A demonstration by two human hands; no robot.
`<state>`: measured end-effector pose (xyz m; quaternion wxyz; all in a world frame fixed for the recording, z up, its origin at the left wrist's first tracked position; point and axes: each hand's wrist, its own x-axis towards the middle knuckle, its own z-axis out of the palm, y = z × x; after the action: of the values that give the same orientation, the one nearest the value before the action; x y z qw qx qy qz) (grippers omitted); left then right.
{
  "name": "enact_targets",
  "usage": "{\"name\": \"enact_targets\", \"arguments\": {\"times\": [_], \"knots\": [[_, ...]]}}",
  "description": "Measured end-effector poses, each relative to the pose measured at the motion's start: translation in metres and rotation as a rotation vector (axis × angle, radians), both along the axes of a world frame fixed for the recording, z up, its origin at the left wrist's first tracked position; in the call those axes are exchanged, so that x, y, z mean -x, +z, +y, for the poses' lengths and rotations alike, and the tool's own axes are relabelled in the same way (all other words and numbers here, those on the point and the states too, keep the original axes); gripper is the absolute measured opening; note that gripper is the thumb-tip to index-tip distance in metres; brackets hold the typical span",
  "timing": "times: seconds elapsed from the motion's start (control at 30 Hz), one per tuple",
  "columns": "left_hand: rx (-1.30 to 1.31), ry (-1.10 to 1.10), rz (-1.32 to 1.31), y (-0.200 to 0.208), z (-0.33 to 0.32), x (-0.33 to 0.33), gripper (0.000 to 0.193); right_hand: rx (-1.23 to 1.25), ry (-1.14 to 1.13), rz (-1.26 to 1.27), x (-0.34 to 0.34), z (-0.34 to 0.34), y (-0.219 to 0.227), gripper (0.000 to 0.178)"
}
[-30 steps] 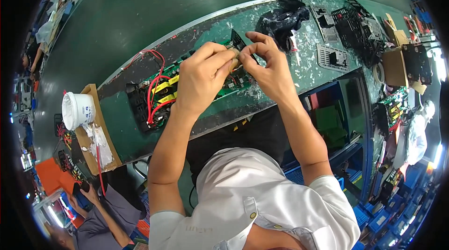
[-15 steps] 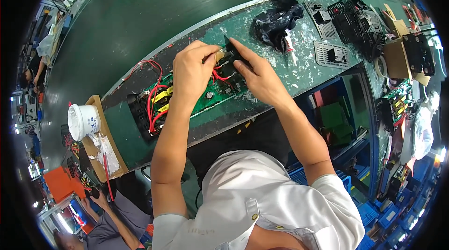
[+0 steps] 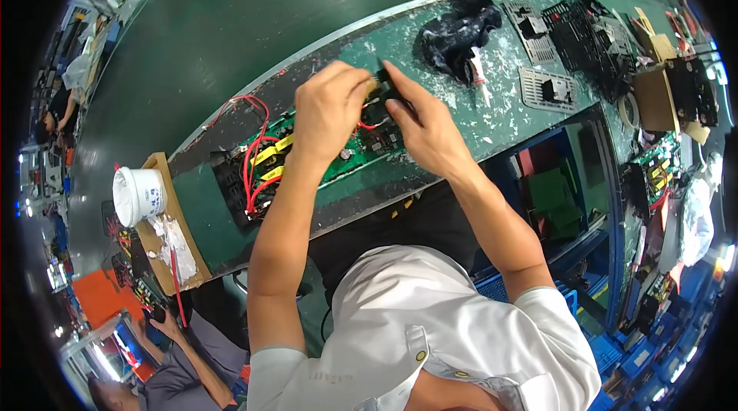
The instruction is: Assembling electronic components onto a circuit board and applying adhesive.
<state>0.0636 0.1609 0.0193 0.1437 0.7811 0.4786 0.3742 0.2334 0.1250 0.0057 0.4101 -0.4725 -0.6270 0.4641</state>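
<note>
Circuit board (image 3: 334, 172): lies on the bench (image 3: 496, 119), beneath my hands.
Right hand (image 3: 432, 133): thumb and fingers clasp a black panel (image 3: 390, 89) near its right end.
Left hand (image 3: 326, 113): pinches a blurred tan piece (image 3: 372, 88) beside that panel.
Change: since a second ago, my right took hold of the panel, apparently steadying it.

Bench (image 3: 492, 126) evenly lit | lamp (image 3: 727, 256) glare, right rim | edges bent, corners black | left hand (image 3: 330, 107) perhaps blurred

Circuit board (image 3: 335, 172) partly behind left hand (image 3: 326, 109)
</note>
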Motion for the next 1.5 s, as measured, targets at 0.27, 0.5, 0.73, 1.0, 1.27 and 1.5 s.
{"name": "enact_targets", "arguments": {"times": [0.27, 0.5, 0.73, 1.0, 1.27, 1.5], "knots": [[0.025, -0.005, -0.031, -0.007, 0.000, 0.000, 0.012, 0.080, -0.037, 0.082, 0.005, -0.003, 0.008, 0.049], [0.276, 0.402, 0.507, 0.053, -0.017, 0.074, 0.055, 0.229, 0.013, 0.261, -0.014, -0.003, -0.002, 0.058], [0.572, 0.297, 0.551, 0.032, -0.009, 0.111, 0.049, 0.267, -0.024, 0.246, -0.010, -0.007, 0.007, 0.060], [0.406, 0.185, -0.144, 0.031, -0.019, 0.105, 0.032, -0.230, -0.129, -0.083, -0.019, 0.004, 0.030, 0.056], [0.177, -0.058, -0.057, 0.055, -0.065, 0.075, 0.016, -0.626, -0.008, -0.624, 0.016, -0.020, 0.087, 0.062], [0.276, 0.107, -0.328, 0.050, -0.072, 0.078, 0.020, -0.219, -0.089, -0.782, -0.027, -0.019, 0.028, 0.025]]}}
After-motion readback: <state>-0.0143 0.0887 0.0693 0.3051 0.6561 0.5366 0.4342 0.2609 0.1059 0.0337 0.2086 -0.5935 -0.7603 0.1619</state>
